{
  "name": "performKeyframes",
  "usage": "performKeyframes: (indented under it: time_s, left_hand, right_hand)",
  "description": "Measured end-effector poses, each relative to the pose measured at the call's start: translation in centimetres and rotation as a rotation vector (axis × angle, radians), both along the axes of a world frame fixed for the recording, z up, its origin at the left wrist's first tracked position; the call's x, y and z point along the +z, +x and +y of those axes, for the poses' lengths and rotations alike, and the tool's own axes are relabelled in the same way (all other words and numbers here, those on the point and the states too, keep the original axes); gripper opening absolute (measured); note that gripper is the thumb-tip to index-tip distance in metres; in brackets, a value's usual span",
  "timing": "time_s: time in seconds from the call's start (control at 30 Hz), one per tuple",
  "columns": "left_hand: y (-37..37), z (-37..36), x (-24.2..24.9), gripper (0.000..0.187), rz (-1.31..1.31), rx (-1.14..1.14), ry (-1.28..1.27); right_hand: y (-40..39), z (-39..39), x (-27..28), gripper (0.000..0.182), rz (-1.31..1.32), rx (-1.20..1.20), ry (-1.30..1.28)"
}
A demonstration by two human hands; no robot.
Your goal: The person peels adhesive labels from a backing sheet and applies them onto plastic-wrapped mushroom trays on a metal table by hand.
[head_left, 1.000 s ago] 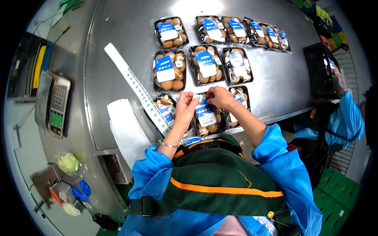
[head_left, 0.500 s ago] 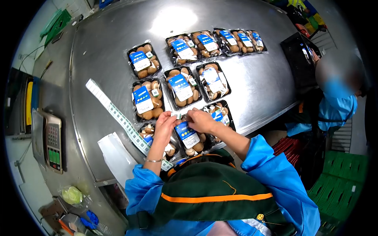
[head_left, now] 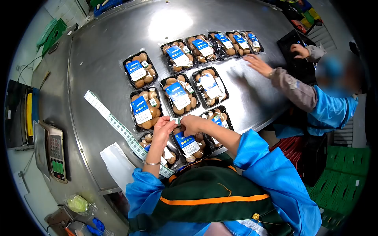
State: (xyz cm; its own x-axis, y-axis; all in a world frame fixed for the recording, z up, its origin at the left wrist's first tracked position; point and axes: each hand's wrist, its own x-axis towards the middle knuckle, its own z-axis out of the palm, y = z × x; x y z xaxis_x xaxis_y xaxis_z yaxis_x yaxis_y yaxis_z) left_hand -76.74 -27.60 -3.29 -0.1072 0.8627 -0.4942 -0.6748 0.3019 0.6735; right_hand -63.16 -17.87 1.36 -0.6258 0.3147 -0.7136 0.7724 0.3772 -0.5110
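My left hand (head_left: 163,129) is closed, pinching a small white and green sticker label (head_left: 175,120) between thumb and fingertips. Beside it, my right hand (head_left: 192,125) has curled fingers at the top of a film-wrapped tray of brown mushrooms (head_left: 189,146); what its fingertips grip, if anything, is hidden. Under my left forearm runs a long strip of labels (head_left: 118,126), crossing another mushroom tray (head_left: 168,155) that my arm partly covers. A further tray (head_left: 219,118) lies just right of my right hand. Several trays ahead, such as this one (head_left: 144,108), carry small square stickers on their film.
The trays lie on a steel table (head_left: 106,63). A co-worker's arm (head_left: 289,80) reaches over its right edge near a black crate (head_left: 289,43). At left are a scale (head_left: 55,153) and white backing paper (head_left: 117,160). Green crates (head_left: 342,169) stand lower right.
The co-worker's arm has come out over the table from the right, a hand near the back row. My hands stay close together, the right one now lower and curled more tightly.
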Motion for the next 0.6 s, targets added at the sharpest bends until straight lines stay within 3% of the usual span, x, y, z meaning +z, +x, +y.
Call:
performKeyframes:
  time_s: [0.2,0.3,0.33,0.43,0.5,0.57,0.6]
  left_hand:
    - [0.1,0.2,0.5,0.017,-0.027,0.022,-0.011]
    - [0.0,0.4,0.0,0.018,0.047,0.011,-0.014]
    - [0.1,0.4,0.2,0.019,0.051,0.009,-0.027]
    - [-0.3,0.4,0.1,0.018,-0.018,0.023,-0.028]
    - [-0.5,0.2,0.7,0.019,-0.044,0.043,-0.064]
    - [-0.6,0.0,0.5,0.018,-0.054,0.052,-0.030]
    - [-0.6,0.0,0.9,0.018,-0.048,0.051,-0.034]
  right_hand:
    - [1.4,-1.4,1.1,0.019,0.195,-0.040,0.133]
    - [1.7,-2.2,2.6,0.018,0.245,-0.026,-0.029]
    - [2.4,-3.6,2.1,0.017,0.358,0.077,0.082]
    - [3.9,-5.9,1.7,0.011,0.430,-0.202,-0.077]
    - [5.1,-6.0,0.2,0.008,0.631,-0.421,0.104]
    - [5.4,-5.1,0.5,0.015,0.553,-0.637,0.118]
    - [5.3,-4.4,1.3,0.019,0.483,-0.503,0.177]
